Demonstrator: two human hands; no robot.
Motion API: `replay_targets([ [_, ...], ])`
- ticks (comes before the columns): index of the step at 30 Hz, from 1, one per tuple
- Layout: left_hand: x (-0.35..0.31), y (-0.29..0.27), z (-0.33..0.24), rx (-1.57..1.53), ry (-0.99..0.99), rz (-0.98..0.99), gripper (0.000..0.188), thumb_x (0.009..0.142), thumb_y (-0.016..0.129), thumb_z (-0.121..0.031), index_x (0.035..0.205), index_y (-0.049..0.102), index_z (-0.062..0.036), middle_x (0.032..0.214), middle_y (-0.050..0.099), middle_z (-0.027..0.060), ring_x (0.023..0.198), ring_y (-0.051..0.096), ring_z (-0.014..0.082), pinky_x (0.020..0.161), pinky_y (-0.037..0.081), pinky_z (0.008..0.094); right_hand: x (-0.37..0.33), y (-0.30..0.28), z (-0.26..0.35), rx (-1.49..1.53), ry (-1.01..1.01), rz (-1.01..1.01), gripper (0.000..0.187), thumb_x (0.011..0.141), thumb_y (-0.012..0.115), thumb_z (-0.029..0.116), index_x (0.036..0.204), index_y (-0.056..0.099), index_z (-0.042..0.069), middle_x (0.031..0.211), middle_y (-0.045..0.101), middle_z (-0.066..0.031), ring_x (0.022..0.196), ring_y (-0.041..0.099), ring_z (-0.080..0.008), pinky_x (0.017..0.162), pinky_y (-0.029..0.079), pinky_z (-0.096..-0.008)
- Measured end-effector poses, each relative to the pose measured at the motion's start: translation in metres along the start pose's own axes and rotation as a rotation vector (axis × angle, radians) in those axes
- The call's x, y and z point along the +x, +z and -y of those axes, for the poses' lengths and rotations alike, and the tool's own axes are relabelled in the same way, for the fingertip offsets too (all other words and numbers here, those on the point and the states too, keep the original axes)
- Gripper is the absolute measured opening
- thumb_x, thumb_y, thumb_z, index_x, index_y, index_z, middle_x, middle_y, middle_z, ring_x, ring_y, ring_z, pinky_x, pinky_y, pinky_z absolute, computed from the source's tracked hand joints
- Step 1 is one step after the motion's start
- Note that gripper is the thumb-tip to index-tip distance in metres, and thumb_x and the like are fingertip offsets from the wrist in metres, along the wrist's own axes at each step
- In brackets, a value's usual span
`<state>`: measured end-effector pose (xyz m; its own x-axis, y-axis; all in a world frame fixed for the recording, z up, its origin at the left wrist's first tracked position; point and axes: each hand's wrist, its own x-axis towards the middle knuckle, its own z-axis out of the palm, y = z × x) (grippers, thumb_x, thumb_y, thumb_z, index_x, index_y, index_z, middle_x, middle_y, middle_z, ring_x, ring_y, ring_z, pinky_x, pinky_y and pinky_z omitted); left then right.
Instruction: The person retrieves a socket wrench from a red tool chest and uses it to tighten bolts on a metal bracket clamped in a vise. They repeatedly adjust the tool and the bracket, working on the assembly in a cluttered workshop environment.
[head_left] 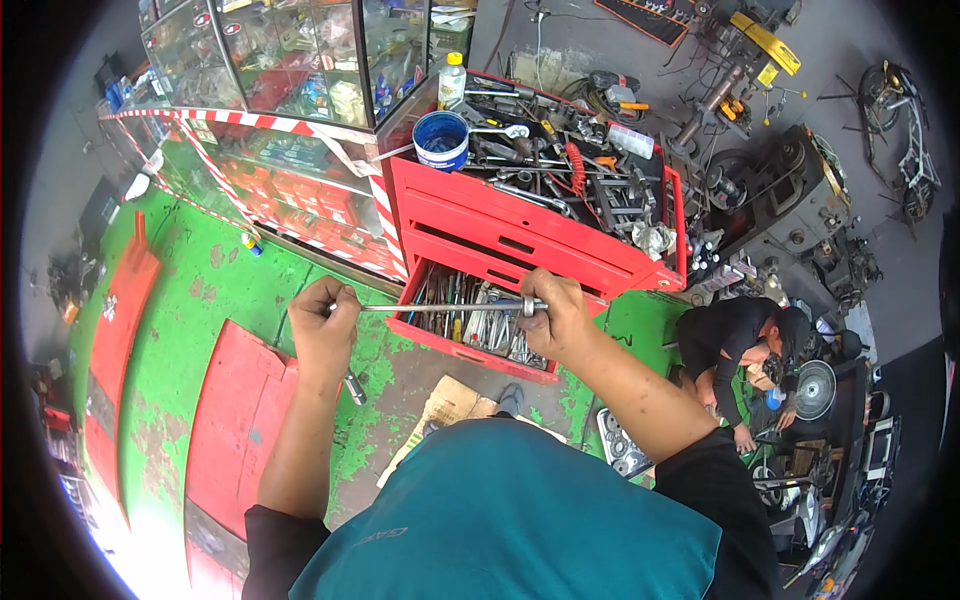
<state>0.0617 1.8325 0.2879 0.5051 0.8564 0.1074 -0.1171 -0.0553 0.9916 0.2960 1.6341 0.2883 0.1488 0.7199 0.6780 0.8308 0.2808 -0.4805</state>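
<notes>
A long thin metal rod (pixel 430 308) stretches level between my two hands, with a small round collar (pixel 528 307) near its right end. My left hand (pixel 325 315) is closed around the left end. At the right end, my right hand (pixel 556 312) grips the rod by the collar, fingers curled. Exactly what kind of tool or part the rod is I cannot make out. Below it, a drawer (pixel 470 352) of the red tool cabinet (pixel 480 215) stands pulled out, filled with wrenches, screwdrivers and other hand tools.
Loose tools, a blue tub (pixel 441 140) and a yellow-capped bottle (pixel 452 82) crowd the cabinet top. A glass display case (pixel 290 130) is at the left. On the right a person (pixel 735 345) crouches among motorcycle parts. Red ramps (pixel 235 420) lie on the green floor.
</notes>
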Motion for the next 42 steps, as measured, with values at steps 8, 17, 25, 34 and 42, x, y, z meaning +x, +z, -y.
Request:
replay_targets([
  [8,-0.004,-0.001,0.007,0.127,0.078,-0.052,0.019,0.088,0.062,0.001,0.070,0.055,0.0006,0.065,0.049,-0.0046,0.062,0.040,0.0030,0.054,0.031,0.0244,-0.022,0.011,0.003,0.067,0.208,-0.016,0.017,0.092,0.061,0.014,0.096,0.053,0.000,0.069,0.057,-0.0187,0.060,0.062,-0.0410,0.055,0.049,-0.0433],
  [17,-0.005,-0.003,-0.019,0.189,0.128,0.030,0.020,0.087,0.060,0.000,0.069,0.053,-0.0010,0.063,0.048,-0.0043,0.057,0.039,0.0027,0.050,0.029,0.0245,-0.023,-0.002,0.000,0.192,0.104,0.118,0.015,0.086,0.061,0.008,0.098,0.056,-0.001,0.075,0.058,-0.0175,0.067,0.061,-0.0384,0.062,0.050,-0.0420],
  [25,0.006,-0.017,-0.047,0.255,0.213,0.129,0.024,0.088,0.062,-0.003,0.067,0.050,-0.0023,0.061,0.043,-0.0062,0.057,0.035,0.0020,0.050,0.025,0.0253,0.011,-0.038,0.027,0.322,-0.020,0.487,0.037,0.091,0.064,0.032,0.103,0.064,-0.002,0.085,0.061,-0.0183,0.075,0.060,-0.0374,0.068,0.049,-0.0439],
  [34,0.048,-0.037,-0.043,0.380,0.525,0.281,0.030,0.084,0.067,-0.006,0.062,0.048,-0.0014,0.055,0.037,-0.0029,0.054,0.032,0.0046,0.048,0.025,0.0297,0.033,-0.039,0.062,0.168,-0.095,0.842,0.021,0.093,0.064,0.020,0.105,0.061,0.003,0.093,0.055,-0.0145,0.089,0.059,-0.0344,0.075,0.051,-0.0439],
  [42,0.057,-0.026,-0.028,0.398,0.387,0.344,0.027,0.088,0.064,-0.009,0.066,0.054,0.0033,0.057,0.042,-0.0004,0.055,0.037,0.0052,0.049,0.029,0.0293,0.028,-0.029,0.048,0.031,-0.199,0.964,0.021,0.089,0.070,0.023,0.099,0.061,0.006,0.078,0.057,-0.0091,0.072,0.063,-0.0310,0.060,0.050,-0.0443],
])
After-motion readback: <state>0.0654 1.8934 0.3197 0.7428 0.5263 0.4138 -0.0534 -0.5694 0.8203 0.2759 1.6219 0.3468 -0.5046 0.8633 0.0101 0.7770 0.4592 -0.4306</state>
